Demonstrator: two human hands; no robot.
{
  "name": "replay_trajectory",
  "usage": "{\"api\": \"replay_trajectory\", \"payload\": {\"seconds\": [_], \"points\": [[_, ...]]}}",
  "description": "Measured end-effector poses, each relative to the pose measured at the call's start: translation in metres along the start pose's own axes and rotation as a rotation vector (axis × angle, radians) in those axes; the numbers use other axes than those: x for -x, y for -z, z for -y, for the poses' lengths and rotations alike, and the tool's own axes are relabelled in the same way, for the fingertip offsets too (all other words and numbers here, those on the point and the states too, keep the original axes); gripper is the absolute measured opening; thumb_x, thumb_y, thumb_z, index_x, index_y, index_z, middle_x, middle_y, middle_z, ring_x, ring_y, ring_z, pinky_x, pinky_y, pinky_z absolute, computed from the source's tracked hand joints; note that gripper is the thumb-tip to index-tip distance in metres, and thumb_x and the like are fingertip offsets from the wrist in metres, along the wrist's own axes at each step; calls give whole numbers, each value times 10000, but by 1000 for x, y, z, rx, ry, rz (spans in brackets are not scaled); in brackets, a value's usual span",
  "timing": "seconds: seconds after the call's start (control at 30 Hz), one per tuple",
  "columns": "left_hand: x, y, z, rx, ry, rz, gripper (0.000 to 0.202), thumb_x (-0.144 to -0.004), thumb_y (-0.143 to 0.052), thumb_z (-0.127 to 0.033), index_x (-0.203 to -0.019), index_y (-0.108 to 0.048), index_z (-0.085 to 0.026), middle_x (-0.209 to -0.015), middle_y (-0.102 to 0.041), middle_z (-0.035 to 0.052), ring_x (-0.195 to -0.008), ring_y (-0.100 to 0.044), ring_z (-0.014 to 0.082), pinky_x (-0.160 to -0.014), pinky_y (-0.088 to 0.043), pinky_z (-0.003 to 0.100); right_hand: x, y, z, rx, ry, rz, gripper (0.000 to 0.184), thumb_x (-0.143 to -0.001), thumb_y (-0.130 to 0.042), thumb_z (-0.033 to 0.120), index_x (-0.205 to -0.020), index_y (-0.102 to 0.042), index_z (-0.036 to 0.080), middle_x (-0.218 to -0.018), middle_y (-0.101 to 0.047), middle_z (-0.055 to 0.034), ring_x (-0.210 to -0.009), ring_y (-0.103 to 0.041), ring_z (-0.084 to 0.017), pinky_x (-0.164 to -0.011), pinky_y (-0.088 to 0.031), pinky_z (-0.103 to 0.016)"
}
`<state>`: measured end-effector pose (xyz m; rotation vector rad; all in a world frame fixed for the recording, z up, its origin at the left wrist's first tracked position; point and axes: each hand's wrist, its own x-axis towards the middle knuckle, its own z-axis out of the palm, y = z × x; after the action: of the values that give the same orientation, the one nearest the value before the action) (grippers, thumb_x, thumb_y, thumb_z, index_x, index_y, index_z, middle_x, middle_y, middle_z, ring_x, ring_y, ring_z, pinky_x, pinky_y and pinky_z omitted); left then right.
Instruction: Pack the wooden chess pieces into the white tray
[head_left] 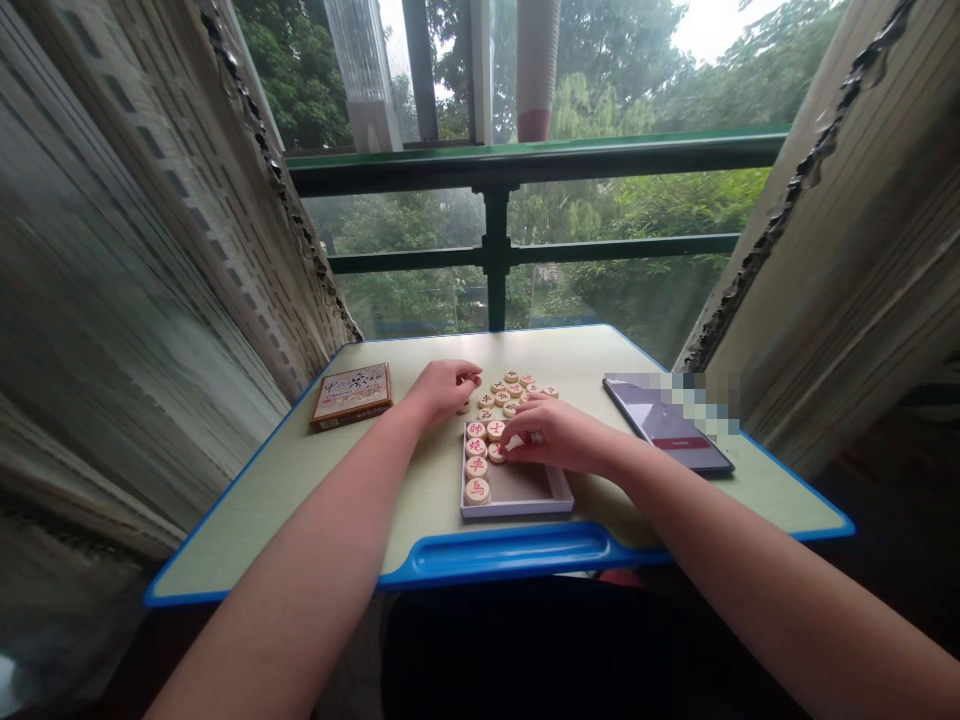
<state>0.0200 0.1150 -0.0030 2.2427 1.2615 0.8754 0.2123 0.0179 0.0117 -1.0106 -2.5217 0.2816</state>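
left hand pinches a game piece, right hand arches palm-down over the box, its grip unclear.

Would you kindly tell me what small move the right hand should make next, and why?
I would probably have the right hand press the round piece it touches snugly into the second column, since that piece already sits inside the tray, just below another piece and beside the left column of four.
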Motion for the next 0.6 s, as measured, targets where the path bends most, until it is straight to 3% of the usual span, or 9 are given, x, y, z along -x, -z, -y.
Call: {"api": "replay_trajectory", "payload": {"seconds": [0.13,0.27,0.43,0.6], "points": [[3,4,-17,272,61,29,345,-717,-588,-210,-1034,-672,-104,-912,-715,107,-823,-650,185,-748,-514,298,0,4,1,-16,-41,-70,32,-735,-667,176,-759,-689,175,-655,-599,-4,-654,-514,-124,-684,-394,-248],[9,13,-34,487,91,111,405,-670,-671,-252,-1046,-661,-101,-890,-706,108,-677,-608,147,-601,-475,274,0,4,0,29,-170,-287,61,-779,-612,219,-817,-647,186,-769,-599,-21,-686,-523,-125,-651,-402,-239],[13,19,-40,597,70,166,382,-623,-732,-266,-970,-695,-111,-858,-701,92,-665,-573,125,-603,-441,263,-1,0,-5,89,-240,-471,283,-767,-640,286,-1029,-585,193,-876,-595,-41,-735,-547,-146,-659,-424,-256],[14,16,-41,694,61,202,378,-604,-767,-268,-943,-695,-117,-855,-696,85,-724,-593,138,-676,-454,284,-1,-2,-7,87,-218,-474,340,-784,-634,300,-1108,-571,222,-912,-621,-38,-727,-569,-151,-662,-442,-271]]}}
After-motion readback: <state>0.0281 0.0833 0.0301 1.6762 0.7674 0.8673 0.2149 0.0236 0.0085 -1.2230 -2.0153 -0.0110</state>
